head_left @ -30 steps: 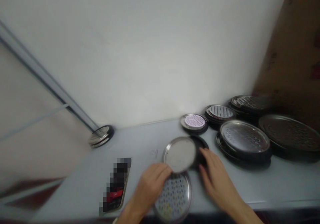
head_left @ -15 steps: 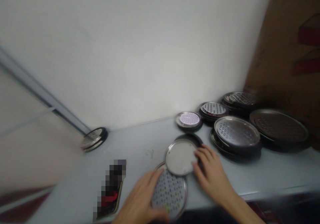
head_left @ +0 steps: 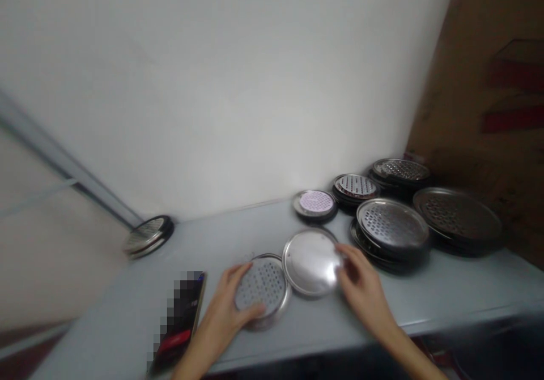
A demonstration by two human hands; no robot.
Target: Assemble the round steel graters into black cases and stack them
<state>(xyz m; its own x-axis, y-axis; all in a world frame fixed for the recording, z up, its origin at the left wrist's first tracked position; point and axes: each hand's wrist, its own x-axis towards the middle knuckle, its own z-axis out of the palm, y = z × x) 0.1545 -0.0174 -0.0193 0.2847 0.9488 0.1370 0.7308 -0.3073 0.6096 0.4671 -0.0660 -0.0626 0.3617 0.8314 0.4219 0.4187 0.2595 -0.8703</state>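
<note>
Far left, where the wall (head_left: pixel 212 85) meets the pale grey tabletop (head_left: pixel 106 334), there's a small stack of perforated steel discs (head_left: pixel 148 237) sitting right up in the corner. Next along is a phone (head_left: pixel 178 320) lying at an angle near the front edge, mostly pixelated out, so no details there.

The left hand (head_left: pixel 221 312) comes in from the bottom edge, with the forearm cut off by the frame. It's open and laid across a perforated steel disc (head_left: pixel 266 284), fingers spread over the holes and not clenched. That disc lies face up and hides part of nothing much, though the hand covers its left side. Just right of it, a plain steel disc (head_left: pixel 312 262) lies face up, its rim touching or slightly overlapping the first one; hard to tell which. Both are round, so no long axis to speak of.

The right hand (head_left: pixel 363 284) angles in from the lower right, wrist low, fingers (head_left: pixel 346 255) curled against the plain disc's right rim. Can't tell if it's really gripping or only touching.

Behind and to the right sit more stacks: a lilac-centred one (head_left: pixel 315 203), a perforated one (head_left: pixel 355 187), another (head_left: pixel 402 170), a large front one (head_left: pixel 391 227) and a wide dark one (head_left: pixel 457 216), with a cardboard box (head_left: pixel 471 85) behind.
</note>
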